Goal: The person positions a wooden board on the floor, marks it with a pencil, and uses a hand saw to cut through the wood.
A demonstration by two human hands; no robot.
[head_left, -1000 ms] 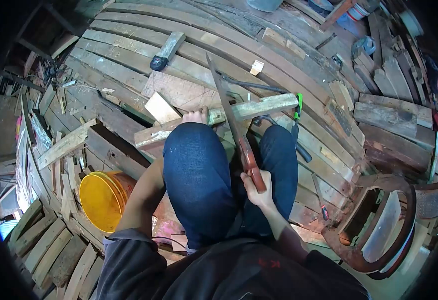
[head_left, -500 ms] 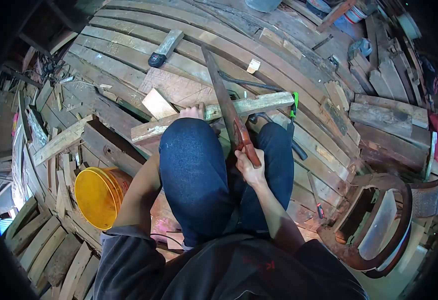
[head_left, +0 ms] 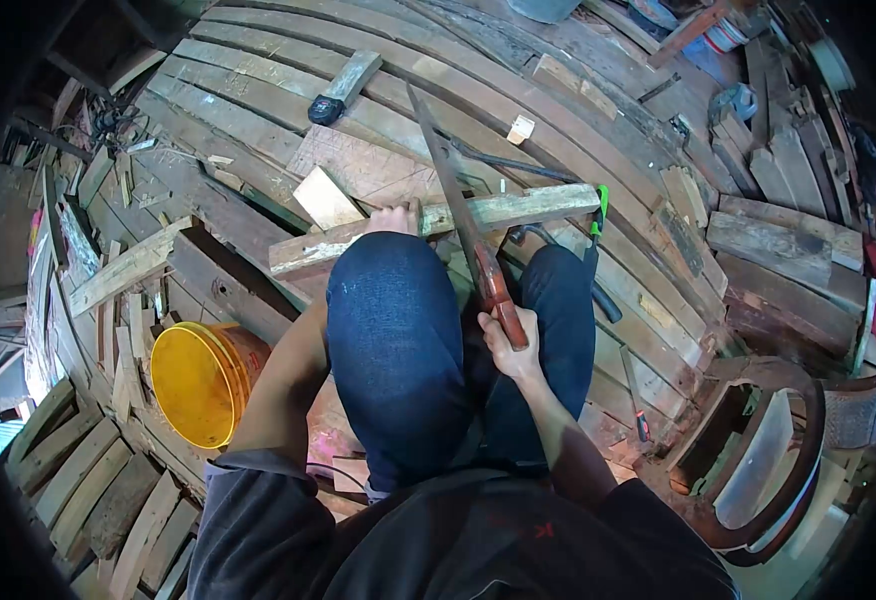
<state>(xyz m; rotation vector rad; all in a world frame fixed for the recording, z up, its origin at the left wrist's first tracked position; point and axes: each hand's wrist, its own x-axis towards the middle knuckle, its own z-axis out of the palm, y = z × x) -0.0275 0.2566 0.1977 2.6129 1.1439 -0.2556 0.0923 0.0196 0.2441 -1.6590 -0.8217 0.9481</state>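
Observation:
A long wooden beam (head_left: 518, 207) lies crosswise in front of my knees. My left hand (head_left: 392, 220) is wrapped over it, partly hidden behind my knee. In my right hand (head_left: 511, 345) is the reddish-brown handle of a handsaw (head_left: 456, 210). The saw's long dark blade crosses the beam between my knees and points up and forward. Just beyond my left hand sits a pale wood block (head_left: 326, 199). A green-and-black tool (head_left: 598, 222) stands at the beam's right end.
A yellow bucket (head_left: 196, 385) is at the left. A tape measure (head_left: 326, 109) rests by a wood piece ahead. Stacked timber (head_left: 783, 245) and a curved wooden frame (head_left: 758, 450) are on the right. A red-tipped tool (head_left: 642, 425) lies near my right forearm.
My right hand has drawn the saw slightly down and back. The whole view has shifted a little, while my left hand stays on the beam.

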